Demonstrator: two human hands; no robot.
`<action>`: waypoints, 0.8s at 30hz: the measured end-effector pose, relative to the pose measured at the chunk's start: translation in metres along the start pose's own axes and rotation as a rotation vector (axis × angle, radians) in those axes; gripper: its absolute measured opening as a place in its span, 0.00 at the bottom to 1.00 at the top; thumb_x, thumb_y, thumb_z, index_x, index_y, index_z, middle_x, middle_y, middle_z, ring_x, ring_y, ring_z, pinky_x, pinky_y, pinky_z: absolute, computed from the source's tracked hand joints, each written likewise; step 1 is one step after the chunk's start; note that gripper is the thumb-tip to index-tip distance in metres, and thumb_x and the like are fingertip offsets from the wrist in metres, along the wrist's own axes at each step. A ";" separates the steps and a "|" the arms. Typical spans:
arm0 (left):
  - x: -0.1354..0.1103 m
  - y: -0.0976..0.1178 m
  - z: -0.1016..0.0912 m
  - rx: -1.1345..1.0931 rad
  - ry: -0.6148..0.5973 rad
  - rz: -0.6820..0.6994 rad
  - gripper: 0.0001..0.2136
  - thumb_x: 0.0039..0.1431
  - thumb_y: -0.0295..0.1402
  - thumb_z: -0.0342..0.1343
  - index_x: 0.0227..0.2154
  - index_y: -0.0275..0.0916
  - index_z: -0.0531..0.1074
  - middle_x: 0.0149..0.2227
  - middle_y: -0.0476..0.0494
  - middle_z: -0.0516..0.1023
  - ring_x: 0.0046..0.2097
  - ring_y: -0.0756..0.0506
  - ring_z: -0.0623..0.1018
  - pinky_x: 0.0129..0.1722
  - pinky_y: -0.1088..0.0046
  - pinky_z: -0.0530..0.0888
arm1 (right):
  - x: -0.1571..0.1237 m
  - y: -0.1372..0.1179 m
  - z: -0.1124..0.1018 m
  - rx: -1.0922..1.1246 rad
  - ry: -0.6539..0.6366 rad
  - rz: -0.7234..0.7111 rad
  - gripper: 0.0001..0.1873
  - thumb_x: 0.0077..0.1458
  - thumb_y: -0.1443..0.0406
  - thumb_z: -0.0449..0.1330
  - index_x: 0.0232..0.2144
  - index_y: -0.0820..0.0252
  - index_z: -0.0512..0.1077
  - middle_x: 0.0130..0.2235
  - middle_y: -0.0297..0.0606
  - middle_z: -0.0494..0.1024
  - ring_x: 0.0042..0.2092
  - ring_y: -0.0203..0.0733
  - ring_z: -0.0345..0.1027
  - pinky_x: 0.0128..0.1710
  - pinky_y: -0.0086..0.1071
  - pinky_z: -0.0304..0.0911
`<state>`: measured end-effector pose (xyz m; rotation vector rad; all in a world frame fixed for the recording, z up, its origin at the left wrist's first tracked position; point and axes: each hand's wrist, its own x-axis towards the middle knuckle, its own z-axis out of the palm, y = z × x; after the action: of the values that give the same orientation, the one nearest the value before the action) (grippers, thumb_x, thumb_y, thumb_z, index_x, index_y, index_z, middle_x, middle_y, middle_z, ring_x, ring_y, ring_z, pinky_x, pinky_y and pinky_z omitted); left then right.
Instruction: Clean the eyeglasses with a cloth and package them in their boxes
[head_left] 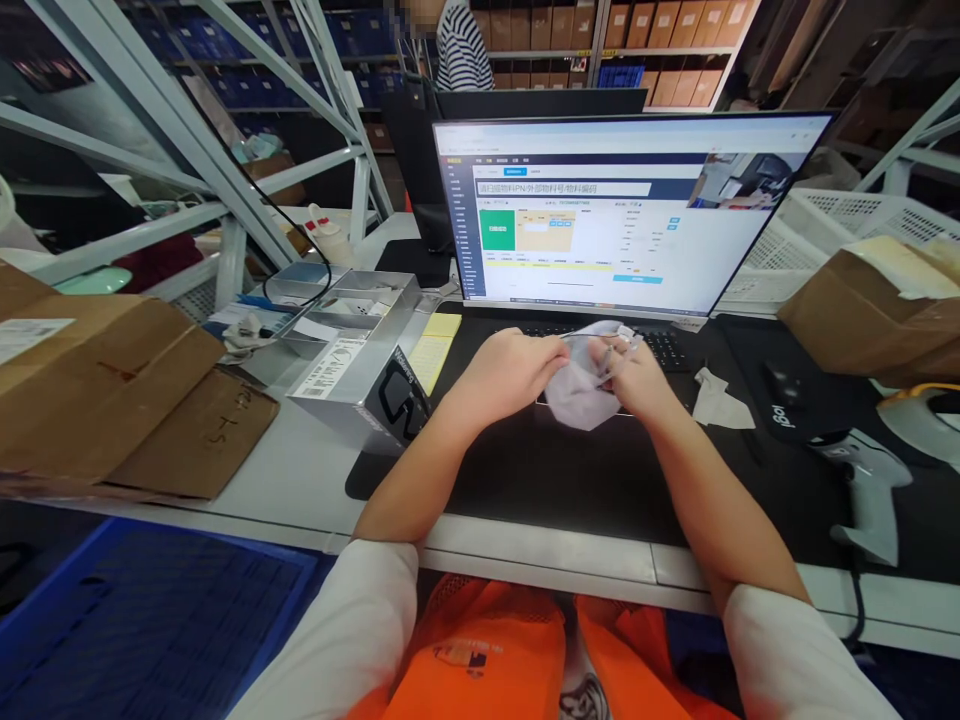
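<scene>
Between my hands, over the black desk mat (pixel 555 480), is a thin, translucent plastic bag (pixel 581 390). My left hand (pixel 517 370) is closed, its thumb and forefinger pinching the bag's upper left edge. On the other side my right hand (pixel 634 375) grips the bag near its top, fingers curled round it. A thin cord and a small white tag show by the right fingers. What the bag contains, if anything, I cannot make out. Behind the hands lies a dark keyboard (pixel 667 350), partly covered by them.
A lit monitor (pixel 577 240) stands behind the keyboard. Leftward are a silver box (pixel 360 400), a yellow notepad (pixel 435 350) and cardboard boxes (pixel 112 390). At right lie crumpled paper (pixel 721 402), a mouse (pixel 784 385), a barcode scanner (pixel 870 490) and another cardboard box (pixel 855 310). A blue crate (pixel 150 610) sits below left.
</scene>
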<state>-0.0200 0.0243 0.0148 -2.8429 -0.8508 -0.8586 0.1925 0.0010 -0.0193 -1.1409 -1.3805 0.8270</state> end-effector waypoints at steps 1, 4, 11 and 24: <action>-0.001 -0.001 -0.002 0.005 0.003 0.005 0.12 0.72 0.36 0.48 0.38 0.38 0.75 0.35 0.45 0.82 0.33 0.44 0.79 0.36 0.66 0.65 | 0.000 0.001 0.003 0.015 -0.020 0.010 0.28 0.55 0.44 0.62 0.20 0.57 0.61 0.19 0.30 0.59 0.23 0.33 0.51 0.24 0.31 0.47; -0.004 -0.002 -0.009 0.013 0.032 -0.001 0.12 0.72 0.36 0.48 0.38 0.38 0.74 0.35 0.45 0.83 0.33 0.44 0.79 0.36 0.66 0.64 | 0.000 -0.003 0.003 0.027 -0.064 0.040 0.30 0.54 0.42 0.62 0.19 0.57 0.59 0.19 0.30 0.58 0.23 0.32 0.49 0.23 0.31 0.45; -0.007 0.004 -0.020 -0.031 0.014 0.007 0.11 0.72 0.37 0.49 0.37 0.39 0.73 0.35 0.47 0.82 0.35 0.44 0.80 0.37 0.66 0.64 | -0.015 -0.027 -0.023 -0.182 -0.051 -0.036 0.26 0.62 0.50 0.58 0.21 0.59 0.61 0.22 0.32 0.59 0.26 0.33 0.50 0.27 0.31 0.45; -0.012 0.011 -0.033 -0.152 0.080 0.007 0.11 0.72 0.36 0.47 0.35 0.39 0.69 0.34 0.47 0.79 0.35 0.46 0.76 0.37 0.68 0.66 | -0.010 -0.019 0.002 0.124 -0.127 0.080 0.27 0.55 0.46 0.64 0.20 0.58 0.61 0.20 0.30 0.55 0.24 0.32 0.46 0.25 0.30 0.41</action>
<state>-0.0394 0.0027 0.0369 -2.9131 -0.7985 -1.0720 0.1869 -0.0137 -0.0047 -1.0687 -1.3735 1.0431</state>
